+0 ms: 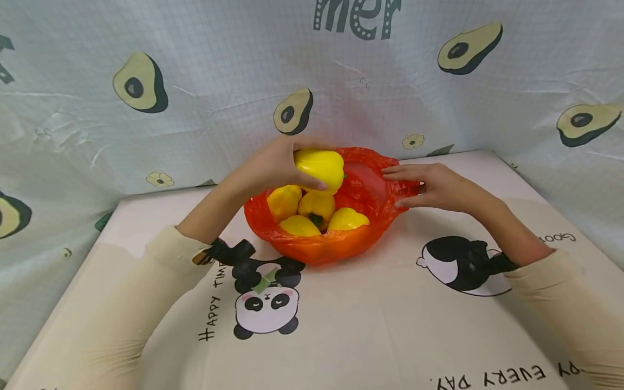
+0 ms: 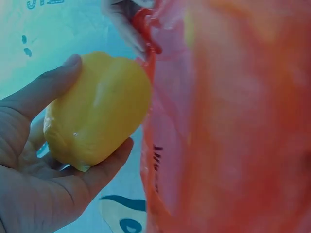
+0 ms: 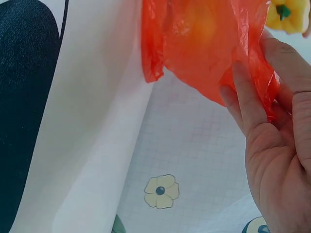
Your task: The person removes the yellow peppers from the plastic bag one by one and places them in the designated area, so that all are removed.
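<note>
A red plastic bag (image 1: 322,250) stands wide-mouthed on the table, with several yellow bell peppers (image 1: 348,219) inside it. Over the left part of its mouth, my left hand (image 1: 279,165) grips another yellow bell pepper (image 1: 319,167), thumb on one side and fingers on the other. The left wrist view shows this held pepper (image 2: 99,107) beside the bag's red wall (image 2: 233,121). On the right, my right hand (image 1: 434,187) holds the bag's edge. In the right wrist view, thin red film (image 3: 204,53) passes between the thumb and fingers of that hand (image 3: 272,141).
The table (image 1: 361,325) has a pale cover printed with a panda (image 1: 267,309), another black-and-white animal and lettering. Behind the bag hangs a whitish sheet (image 1: 219,70) with avocado prints, close to the table's back edge. Dark straps circle both wrists.
</note>
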`<act>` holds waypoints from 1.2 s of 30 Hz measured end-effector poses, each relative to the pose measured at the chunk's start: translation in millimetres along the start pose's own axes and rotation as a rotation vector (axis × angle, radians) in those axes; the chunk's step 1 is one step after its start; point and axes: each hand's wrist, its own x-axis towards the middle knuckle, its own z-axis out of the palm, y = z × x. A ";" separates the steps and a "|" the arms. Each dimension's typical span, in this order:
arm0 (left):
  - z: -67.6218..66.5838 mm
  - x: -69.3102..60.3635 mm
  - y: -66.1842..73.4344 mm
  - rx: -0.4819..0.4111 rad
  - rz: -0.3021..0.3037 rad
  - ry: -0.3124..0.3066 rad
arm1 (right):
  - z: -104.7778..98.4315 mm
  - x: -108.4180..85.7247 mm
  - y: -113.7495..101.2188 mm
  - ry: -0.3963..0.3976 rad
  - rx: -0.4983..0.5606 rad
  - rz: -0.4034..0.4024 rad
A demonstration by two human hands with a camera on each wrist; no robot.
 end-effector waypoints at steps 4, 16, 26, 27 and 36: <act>-0.7 -15.8 -8.9 -0.017 -0.002 0.038 | -1.2 -1.3 -2.2 0.001 -0.004 -0.002; -9.7 -50.1 -24.3 -0.136 -0.068 0.102 | -1.9 -2.4 -7.8 -0.003 0.007 0.006; -19.0 -76.6 -28.3 -0.193 -0.160 0.210 | -0.7 -1.8 -7.4 -0.008 0.001 -0.020; -19.8 -79.1 -28.3 -0.198 -0.163 0.222 | -0.5 -1.7 -7.4 -0.006 0.002 -0.015; -23.8 -95.3 -29.5 -0.203 -0.131 0.306 | -1.4 -1.4 -7.4 -0.003 -0.028 0.001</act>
